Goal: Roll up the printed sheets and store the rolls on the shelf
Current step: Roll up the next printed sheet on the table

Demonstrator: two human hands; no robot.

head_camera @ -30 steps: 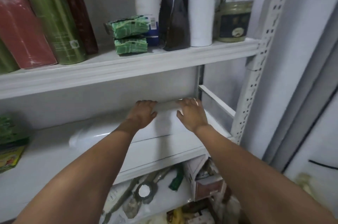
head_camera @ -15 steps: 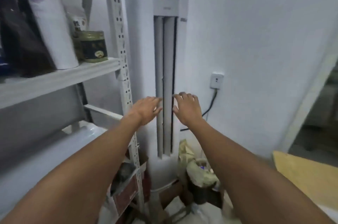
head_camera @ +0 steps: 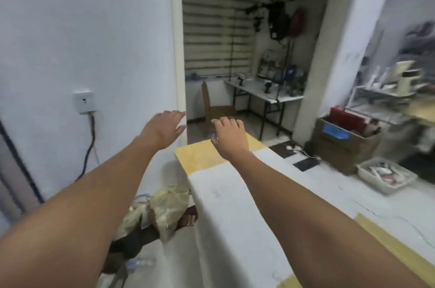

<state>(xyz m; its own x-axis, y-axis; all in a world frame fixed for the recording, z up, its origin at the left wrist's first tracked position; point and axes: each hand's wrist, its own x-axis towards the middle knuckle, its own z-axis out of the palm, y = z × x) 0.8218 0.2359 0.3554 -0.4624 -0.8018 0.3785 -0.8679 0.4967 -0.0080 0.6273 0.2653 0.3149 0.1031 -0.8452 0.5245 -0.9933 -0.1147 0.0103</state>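
Observation:
A large white sheet (head_camera: 237,196) lies flat on a yellow table (head_camera: 200,157) below and in front of me, running from the centre toward the lower right. My left hand (head_camera: 162,128) hangs in the air left of the table's far corner, fingers spread, holding nothing. My right hand (head_camera: 229,138) hovers over the table's far end, fingers loosely curled and apart, also empty. The shelf and the roll are out of view.
A white wall with a socket (head_camera: 83,101) and cable stands at left. Crumpled bags (head_camera: 162,211) lie on the floor beside the table. Beyond a doorway are a wooden chair (head_camera: 213,106) and a desk (head_camera: 261,92). A cardboard box (head_camera: 341,139) and a tray (head_camera: 386,174) sit at right.
My view has swung right, away from the shelf where both hands rested on a white roll, past the standing air conditioner, to the table. Both hands came off the roll and are empty.

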